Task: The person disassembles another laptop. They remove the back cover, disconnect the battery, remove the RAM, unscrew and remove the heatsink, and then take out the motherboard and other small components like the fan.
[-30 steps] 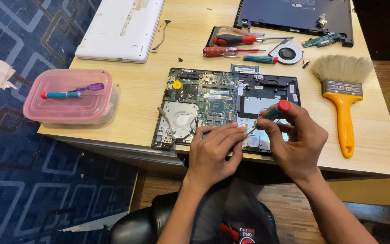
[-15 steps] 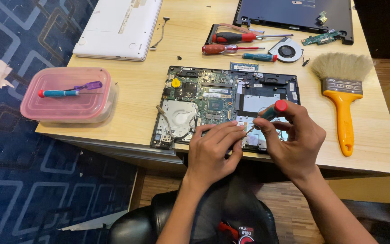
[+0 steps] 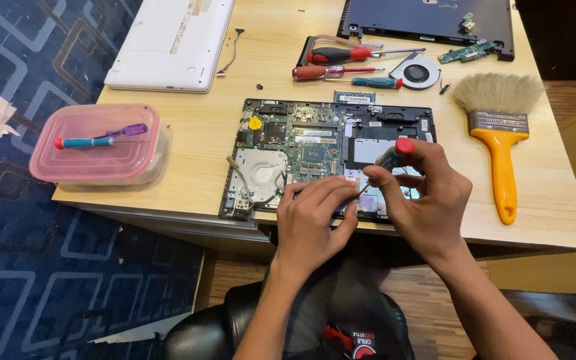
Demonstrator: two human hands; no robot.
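A small electronics repair bench is showing here: around the opened laptop base [image 3: 328, 157] on the wooden table [image 3: 195, 153], screwdrivers [image 3: 341, 63] and a loose fan [image 3: 419, 71] are lying behind it, a brush [image 3: 498, 127] to its right.

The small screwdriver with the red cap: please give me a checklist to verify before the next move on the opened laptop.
1. Right hand holds the small screwdriver firmly: ok.
2. Left hand steadies near the tip: ok.
3. Tip seated in a screw: cannot tell, fingers hide it.
4. Opened laptop lies flat on the wooden table: ok, though its front edge is at the table's edge.
5. Spare screwdrivers within reach behind the laptop: ok.
6. Loose screws collected in the pink container: cannot tell; only two small tools lie on its lid.
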